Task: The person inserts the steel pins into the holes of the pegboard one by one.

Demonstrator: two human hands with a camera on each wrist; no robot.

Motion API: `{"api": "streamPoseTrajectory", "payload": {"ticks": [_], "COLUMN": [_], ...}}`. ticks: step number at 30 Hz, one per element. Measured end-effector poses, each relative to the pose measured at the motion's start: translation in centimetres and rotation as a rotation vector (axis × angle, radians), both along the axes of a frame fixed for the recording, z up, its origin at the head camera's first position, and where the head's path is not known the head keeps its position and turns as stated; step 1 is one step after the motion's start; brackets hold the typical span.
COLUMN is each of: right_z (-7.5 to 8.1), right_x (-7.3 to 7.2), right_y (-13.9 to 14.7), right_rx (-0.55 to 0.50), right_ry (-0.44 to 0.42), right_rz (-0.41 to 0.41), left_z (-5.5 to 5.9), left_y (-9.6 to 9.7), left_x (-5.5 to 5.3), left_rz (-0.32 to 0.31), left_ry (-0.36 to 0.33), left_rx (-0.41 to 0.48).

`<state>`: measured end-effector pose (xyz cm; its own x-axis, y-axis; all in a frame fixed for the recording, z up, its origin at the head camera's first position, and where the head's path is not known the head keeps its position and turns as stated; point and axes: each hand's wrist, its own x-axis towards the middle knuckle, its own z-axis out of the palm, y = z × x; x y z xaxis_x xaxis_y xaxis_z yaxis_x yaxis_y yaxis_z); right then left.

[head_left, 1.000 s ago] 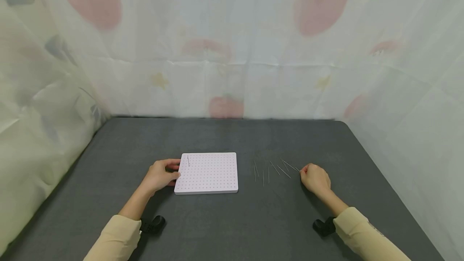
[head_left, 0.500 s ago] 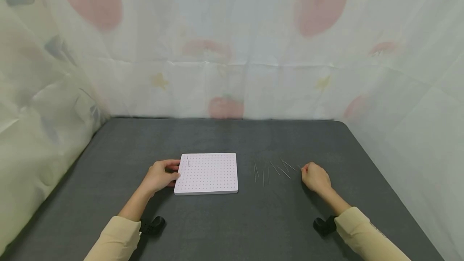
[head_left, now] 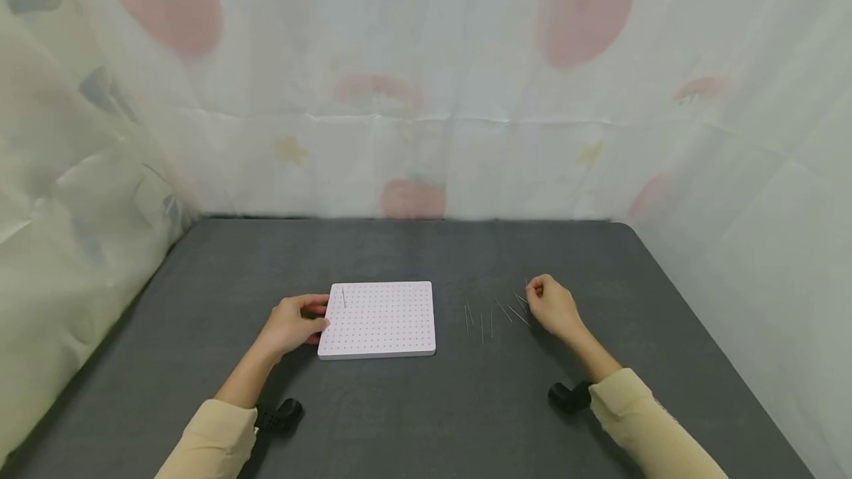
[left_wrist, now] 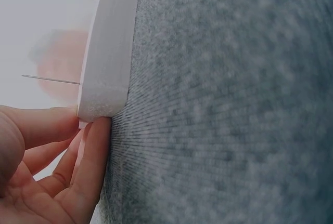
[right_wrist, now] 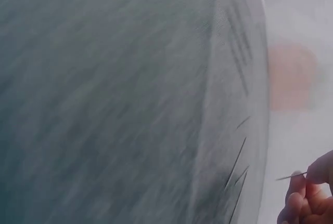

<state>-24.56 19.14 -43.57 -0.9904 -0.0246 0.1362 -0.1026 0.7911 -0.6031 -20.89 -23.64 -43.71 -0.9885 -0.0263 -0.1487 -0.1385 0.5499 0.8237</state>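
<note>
A white pegboard [head_left: 382,324] with rows of small holes lies flat on the dark table. One thin metal needle [head_left: 344,297] stands upright in a hole near its far left corner, and shows from the side in the left wrist view. My left hand [head_left: 290,325] holds the board's left edge between thumb and fingers. Right of the board, my right hand [head_left: 554,307] is raised over the loose needles, pinching a thin metal needle [right_wrist: 290,178] between thumb and fingertips. Part of that needle sticks out past the fingers; the rest is hidden by them.
Several loose needles [head_left: 519,316] lie scattered on the dark table [head_left: 426,412] between the board and my right hand. A patterned curtain [head_left: 426,139] hangs behind the table and along both sides. Each wrist carries a black strap mount.
My right hand has lifted from the right end of the needles and moved left with a needle in its fingers. The left hand keeps its hold on the pegboard.
</note>
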Motion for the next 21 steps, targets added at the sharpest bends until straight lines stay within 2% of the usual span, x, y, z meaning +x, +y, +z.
{"api": "streamPoseTrajectory", "payload": {"ticks": [12,21], "right_z": [0.8,1.2], "right_x": [-1.3,-1.5], "right_y": [-3.9,-7.1], "right_rx": [-0.152,-0.250], "right_ry": [-0.018,-0.002], "right_rz": [0.045,0.121], "left_z": [-0.1,0.0], "left_y": [-0.1,0.0], "left_x": [0.1,0.0], "left_rz": [-0.002,-0.001], "left_ry": [-0.008,-0.009], "left_rx": [-0.002,-0.002]}}
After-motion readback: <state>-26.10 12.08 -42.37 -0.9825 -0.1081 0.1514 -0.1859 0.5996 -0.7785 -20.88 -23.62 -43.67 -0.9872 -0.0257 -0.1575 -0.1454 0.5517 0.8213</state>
